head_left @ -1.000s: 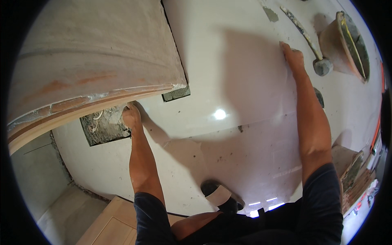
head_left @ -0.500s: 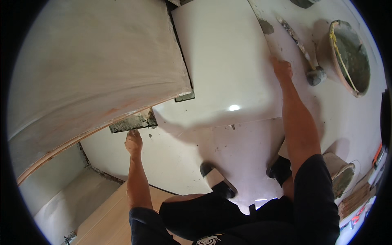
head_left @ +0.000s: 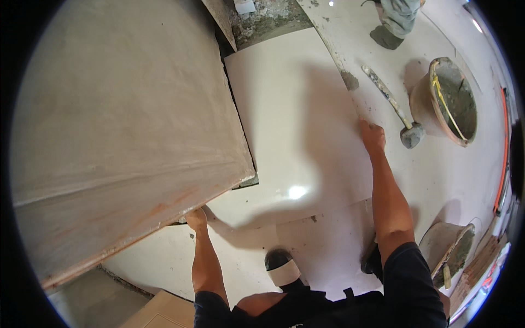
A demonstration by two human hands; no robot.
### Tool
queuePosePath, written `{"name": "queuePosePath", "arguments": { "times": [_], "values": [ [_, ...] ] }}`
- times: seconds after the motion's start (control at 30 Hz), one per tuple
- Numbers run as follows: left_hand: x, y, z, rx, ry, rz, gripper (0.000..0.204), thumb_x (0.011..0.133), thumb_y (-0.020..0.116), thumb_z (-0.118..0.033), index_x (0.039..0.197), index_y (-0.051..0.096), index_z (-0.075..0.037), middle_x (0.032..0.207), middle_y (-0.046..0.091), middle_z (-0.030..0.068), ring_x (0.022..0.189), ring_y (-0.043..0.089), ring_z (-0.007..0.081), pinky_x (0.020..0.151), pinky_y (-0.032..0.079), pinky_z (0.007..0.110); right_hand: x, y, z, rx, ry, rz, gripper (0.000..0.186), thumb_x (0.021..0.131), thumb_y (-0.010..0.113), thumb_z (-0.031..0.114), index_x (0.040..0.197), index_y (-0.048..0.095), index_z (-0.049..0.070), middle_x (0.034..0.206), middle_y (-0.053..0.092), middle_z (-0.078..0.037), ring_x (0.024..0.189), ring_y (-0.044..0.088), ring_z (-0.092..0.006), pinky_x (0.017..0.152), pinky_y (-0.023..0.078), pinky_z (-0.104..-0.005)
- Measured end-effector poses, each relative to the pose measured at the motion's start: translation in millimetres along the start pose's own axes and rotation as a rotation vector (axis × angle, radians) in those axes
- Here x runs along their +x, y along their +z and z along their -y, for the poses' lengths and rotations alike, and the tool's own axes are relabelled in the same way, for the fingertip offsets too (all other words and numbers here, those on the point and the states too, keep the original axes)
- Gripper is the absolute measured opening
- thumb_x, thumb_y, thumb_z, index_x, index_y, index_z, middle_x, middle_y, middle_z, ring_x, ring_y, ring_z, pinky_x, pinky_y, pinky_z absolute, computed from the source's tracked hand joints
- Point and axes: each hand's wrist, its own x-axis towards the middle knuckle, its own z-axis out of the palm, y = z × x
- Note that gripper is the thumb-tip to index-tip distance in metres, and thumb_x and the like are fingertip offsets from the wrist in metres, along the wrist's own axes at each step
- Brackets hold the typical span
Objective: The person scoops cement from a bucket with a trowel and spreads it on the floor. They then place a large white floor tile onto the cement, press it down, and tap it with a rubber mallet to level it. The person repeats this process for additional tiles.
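A large white tile (head_left: 295,126) lies flat on the floor (head_left: 437,180), between a raised grey slab (head_left: 120,120) on the left and a mallet (head_left: 402,123) and mortar bucket (head_left: 445,101) on the right. The left hand (head_left: 196,218) presses at the tile's near left corner under the slab's edge; I cannot tell whether it grips. The right hand (head_left: 373,136) rests with fingers on the tile's right edge. Another bucket (head_left: 445,249) stands near the right elbow.

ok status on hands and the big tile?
Left hand at big tile's near-left corner, right hand on its right edge. Grip unclear, tile looks tilted. Mallet and bucket just right.
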Motion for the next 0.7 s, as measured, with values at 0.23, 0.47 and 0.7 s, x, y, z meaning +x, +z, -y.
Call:
{"name": "queuePosePath", "arguments": {
  "times": [0.23, 0.47, 0.7],
  "values": [
    [-3, 20, 2, -0.099, 0.09, -0.14, 0.046, 0.093, 0.05, -0.037, 0.095, 0.063, 0.008, 0.088, 0.063, 0.03, 0.082, 0.061, 0.0461, 0.069, 0.048, 0.048, -5, 0, 6, 0.007, 0.036, -0.023, 0.057, 0.08, 0.055, 0.055, 0.091, 0.07, 0.001, 0.094, 0.067, -0.023, 0.095, 0.063, -0.0393, 0.086, 0.047, -0.0429],
    [-3, 23, -4, 0.086, -0.008, -0.125, 0.05, 0.094, 0.049, -0.039, 0.094, 0.063, 0.008, 0.089, 0.064, 0.0302, 0.082, 0.062, 0.0455, 0.07, 0.048, 0.05, -15, 8, 17, -0.112, 0.037, -0.134, 0.057, 0.084, 0.051, 0.059, 0.089, 0.069, 0.006, 0.091, 0.068, -0.02, 0.091, 0.064, -0.0371, 0.082, 0.048, -0.0434],
    [-5, 29, 9, 0.032, -0.083, -0.153, 0.052, 0.093, 0.048, -0.041, 0.094, 0.064, 0.009, 0.089, 0.064, 0.0303, 0.081, 0.062, 0.0452, 0.07, 0.048, 0.05, -30, 20, 27, -0.12, 0.009, -0.284, 0.053, 0.088, 0.044, 0.057, 0.083, 0.069, 0.01, 0.084, 0.067, -0.018, 0.084, 0.063, -0.0373, 0.075, 0.048, -0.0436]
  ]
}}
